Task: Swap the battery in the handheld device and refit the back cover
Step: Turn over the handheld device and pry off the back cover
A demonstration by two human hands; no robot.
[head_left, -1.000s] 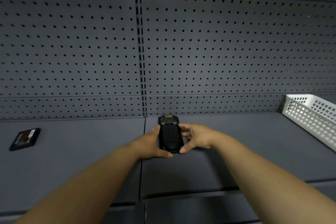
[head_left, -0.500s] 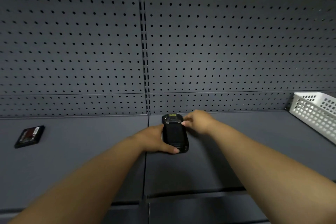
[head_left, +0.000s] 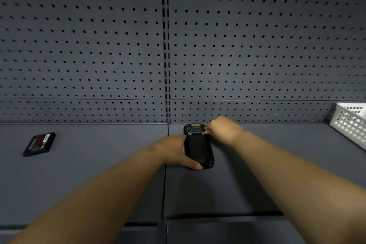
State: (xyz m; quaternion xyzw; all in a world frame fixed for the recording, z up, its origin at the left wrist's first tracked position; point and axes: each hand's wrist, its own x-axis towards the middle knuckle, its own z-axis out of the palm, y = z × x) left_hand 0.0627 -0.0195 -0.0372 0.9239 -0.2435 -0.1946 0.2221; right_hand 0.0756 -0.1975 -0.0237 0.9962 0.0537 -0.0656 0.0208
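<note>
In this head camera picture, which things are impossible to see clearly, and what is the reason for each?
- Right hand fingertips at the device top: hidden behind the hand itself.
- Device's left edge: covered by the left hand.
- Print on the spare battery: too small and blurred.
- White basket: cut off by the right edge, so its contents are unseen.
- Whether the cover is latched: cannot tell.

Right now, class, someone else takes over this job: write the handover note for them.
Left hand: grips the handheld device's left side, thumb at its near end.
Right hand: fingertips at the device's far right corner.
Device: back up on the grey shelf.
Loose battery: far left on the shelf, untouched.
Done: cover looks on.
Left: whether it is latched cannot be told; check it.
</note>
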